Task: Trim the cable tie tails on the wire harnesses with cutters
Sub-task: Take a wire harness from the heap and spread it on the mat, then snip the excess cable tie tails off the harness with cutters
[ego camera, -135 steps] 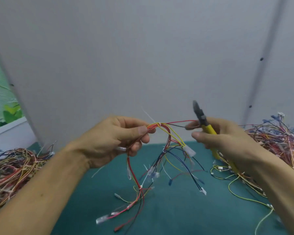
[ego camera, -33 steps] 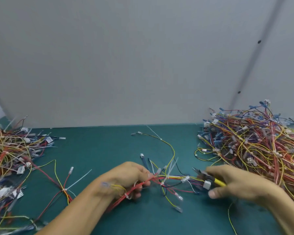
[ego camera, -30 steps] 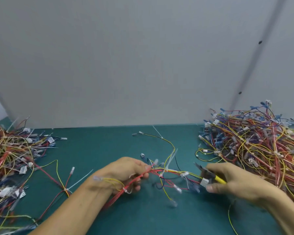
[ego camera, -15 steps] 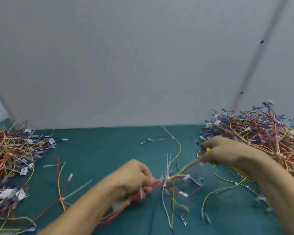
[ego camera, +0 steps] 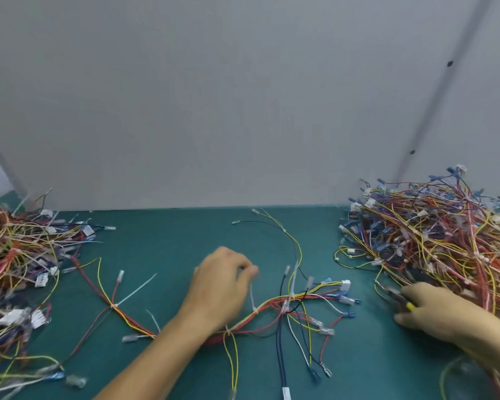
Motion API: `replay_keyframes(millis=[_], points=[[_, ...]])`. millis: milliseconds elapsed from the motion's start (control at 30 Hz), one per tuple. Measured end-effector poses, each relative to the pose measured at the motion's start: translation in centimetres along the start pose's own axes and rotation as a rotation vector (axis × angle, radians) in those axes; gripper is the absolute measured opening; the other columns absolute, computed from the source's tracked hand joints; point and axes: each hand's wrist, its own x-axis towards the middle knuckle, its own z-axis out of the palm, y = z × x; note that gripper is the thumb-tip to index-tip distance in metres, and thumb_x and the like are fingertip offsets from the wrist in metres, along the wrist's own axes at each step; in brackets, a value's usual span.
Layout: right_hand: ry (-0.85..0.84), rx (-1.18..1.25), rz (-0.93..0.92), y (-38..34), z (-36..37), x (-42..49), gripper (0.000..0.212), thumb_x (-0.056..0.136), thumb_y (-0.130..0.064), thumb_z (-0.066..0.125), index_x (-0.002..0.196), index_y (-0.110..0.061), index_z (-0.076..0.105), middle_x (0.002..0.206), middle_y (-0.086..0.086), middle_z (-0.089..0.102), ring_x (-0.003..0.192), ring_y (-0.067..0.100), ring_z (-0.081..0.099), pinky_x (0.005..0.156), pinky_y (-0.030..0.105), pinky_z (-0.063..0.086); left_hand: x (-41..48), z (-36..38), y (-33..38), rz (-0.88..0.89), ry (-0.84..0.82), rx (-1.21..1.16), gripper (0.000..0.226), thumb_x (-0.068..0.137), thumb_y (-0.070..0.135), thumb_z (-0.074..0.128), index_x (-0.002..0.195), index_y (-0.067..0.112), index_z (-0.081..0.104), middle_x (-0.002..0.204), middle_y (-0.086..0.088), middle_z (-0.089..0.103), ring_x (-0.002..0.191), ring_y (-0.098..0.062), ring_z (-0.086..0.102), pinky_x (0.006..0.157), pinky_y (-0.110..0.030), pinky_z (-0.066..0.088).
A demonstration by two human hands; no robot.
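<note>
Harness laid flat between the hands, cutters waiting off to its right.

The wire harness point(ego camera: 272, 303) lies on the green worktop point(ego camera: 171, 241) with its long axis running left to right. It passes under the left hand point(ego camera: 223, 290), whose fingers curl down over it, and blur hides whether they pinch a wire. An untrimmed cable tie tail point(ego camera: 293, 277) stands upright just right of that hand. The right hand point(ego camera: 439, 313) grips the cutters point(ego camera: 396, 295), nose pointing left, hard against the right pile point(ego camera: 445, 241). Only loose connector ends lie between nose and tail, so the way leftward looks open.
</note>
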Motion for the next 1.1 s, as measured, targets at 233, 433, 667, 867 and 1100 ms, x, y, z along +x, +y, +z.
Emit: replay_keyframes(millis=[233,433,667,867,1100], points=[[0.328,0.240,-0.178,-4.1,-1.0,-1.5,0.017,0.088,-0.026,0.064,0.077,-0.021,0.052,0.079,-0.003,0.062,0.078,0.020,0.058,0.067,0.034,0.041,-1.9,-8.9,-4.0,-0.151,0.395,0.053,0.008,0.087,0.018,0.065,0.086,0.021,0.072,0.084,0.007,0.063,0.081,-0.014,0.055,0.076,-0.026,0.037],[0.335,0.358,-0.224,-10.2,-0.5,-2.0,0.015,0.085,-0.024,0.064,0.072,-0.021,0.060,0.072,-0.004,0.064,0.077,0.020,0.058,0.064,0.032,0.039,-4.4,-10.7,-9.7,-0.578,0.085,0.498,0.028,0.090,0.037,0.059,0.067,0.021,0.060,0.074,-0.004,0.065,0.075,-0.028,0.058,0.067,-0.032,0.045],[0.259,0.432,-0.138,-12.7,4.0,-0.7,0.024,0.080,-0.043,0.067,0.071,-0.022,0.062,0.068,0.004,0.066,0.078,0.030,0.063,0.068,0.036,0.053,-5.3,-6.9,-10.2,-0.747,0.027,0.480,0.041,0.080,0.054,0.062,0.088,0.014,0.065,0.096,-0.010,0.066,0.085,-0.031,0.059,0.065,-0.030,0.041],[0.253,0.363,-0.194,-12.6,4.5,-0.4,0.027,0.073,-0.045,0.070,0.069,-0.021,0.058,0.070,0.000,0.062,0.084,0.030,0.056,0.069,0.034,0.049,-4.1,-4.8,-8.1,-0.593,0.083,0.310,0.015,0.081,0.032,0.068,0.090,0.020,0.069,0.091,-0.003,0.070,0.095,-0.030,0.064,0.073,-0.032,0.049],[0.183,0.358,-0.304,-11.5,4.4,-0.5,0.024,0.067,-0.038,0.074,0.066,-0.020,0.058,0.059,-0.004,0.058,0.066,0.014,0.047,0.054,0.023,0.037,-3.8,-2.7,-8.1,-0.301,0.031,-0.160,0.017,0.076,0.017,0.077,0.091,0.024,0.074,0.067,0.028,0.066,0.068,0.007,0.063,0.065,-0.003,0.042]])
